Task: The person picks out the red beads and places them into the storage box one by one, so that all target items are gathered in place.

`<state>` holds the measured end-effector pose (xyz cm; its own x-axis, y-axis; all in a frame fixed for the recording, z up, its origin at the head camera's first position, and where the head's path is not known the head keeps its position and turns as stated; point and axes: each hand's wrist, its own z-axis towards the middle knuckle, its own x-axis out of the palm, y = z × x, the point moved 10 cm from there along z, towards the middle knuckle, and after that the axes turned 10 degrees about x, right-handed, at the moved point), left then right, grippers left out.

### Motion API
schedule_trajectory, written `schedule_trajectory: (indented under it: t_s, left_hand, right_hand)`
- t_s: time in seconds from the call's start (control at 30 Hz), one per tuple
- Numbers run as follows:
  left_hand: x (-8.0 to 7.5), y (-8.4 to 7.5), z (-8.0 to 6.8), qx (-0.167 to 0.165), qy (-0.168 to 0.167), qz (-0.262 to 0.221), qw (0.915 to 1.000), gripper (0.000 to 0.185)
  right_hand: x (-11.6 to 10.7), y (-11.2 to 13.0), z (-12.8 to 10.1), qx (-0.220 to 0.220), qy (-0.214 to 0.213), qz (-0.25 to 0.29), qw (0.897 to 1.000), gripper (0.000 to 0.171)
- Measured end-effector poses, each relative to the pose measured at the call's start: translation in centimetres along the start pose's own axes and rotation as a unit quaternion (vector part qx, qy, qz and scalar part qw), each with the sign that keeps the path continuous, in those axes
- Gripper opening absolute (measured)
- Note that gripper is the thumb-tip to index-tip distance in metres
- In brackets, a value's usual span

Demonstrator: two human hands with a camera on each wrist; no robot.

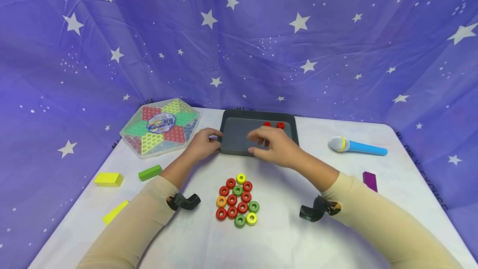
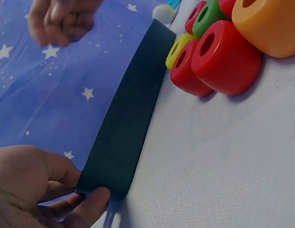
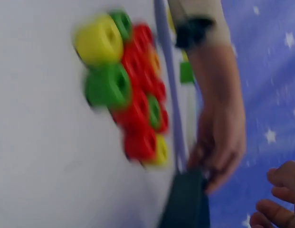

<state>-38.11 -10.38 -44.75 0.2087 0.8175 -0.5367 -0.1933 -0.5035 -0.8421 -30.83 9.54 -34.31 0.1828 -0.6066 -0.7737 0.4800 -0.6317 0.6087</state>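
Note:
A dark grey tray [image 1: 239,134] lies at the back middle of the white table, with two red rings [image 1: 274,125] in its far right part. My left hand [image 1: 203,143] grips the tray's near left corner, thumb and fingers pinching the edge [image 2: 102,187]. My right hand [image 1: 270,144] hovers over the tray's front right with loosely bent fingers, and I see nothing in it. A cluster of several red, green, yellow and orange rings [image 1: 237,200] sits on the table in front of the tray, between my forearms. The right wrist view is blurred; it shows the rings [image 3: 133,95] and my left hand [image 3: 223,142].
A hexagonal marble-game board [image 1: 160,127] lies left of the tray. A blue toy microphone [image 1: 356,146] lies to the right, with a purple block [image 1: 370,181] nearer me. Two yellow blocks [image 1: 108,179] and a green block [image 1: 149,172] sit at the left. Starry purple cloth hangs behind.

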Motion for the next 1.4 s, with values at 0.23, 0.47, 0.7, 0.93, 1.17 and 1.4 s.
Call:
schedule_trajectory:
  t_s: [0.23,0.47,0.7,0.93,1.17,1.4]
  left_hand:
    - [0.1,0.1,0.0,-0.009,0.003,-0.005,0.9999,0.042]
    - [0.0,-0.1,-0.1,-0.012,0.005,0.004,0.9999,0.041]
    - [0.0,-0.3,0.0,-0.012,0.011,0.011,0.9998,0.042]
    - [0.2,0.0,-0.3,-0.018,0.015,0.012,0.9997,0.042]
    - [0.3,0.0,-0.1,-0.013,0.019,0.011,0.9997,0.042]
    - [0.2,0.0,-0.3,-0.012,0.015,0.009,0.9998,0.043]
  right_hand:
    - [4.8,0.4,-3.7,0.0,0.088,0.008,0.996,0.025]
    - [7.7,-0.4,-5.3,-0.019,0.107,-0.034,0.993,0.023]
    - [8.3,-0.7,-5.7,-0.023,0.089,-0.059,0.994,0.024]
    - [9.1,-1.0,-5.6,-0.032,0.102,-0.085,0.991,0.03]
    - [9.0,-0.9,-5.6,-0.04,0.098,-0.088,0.99,0.03]
    - [8.1,-0.4,-5.5,-0.038,0.086,-0.087,0.992,0.029]
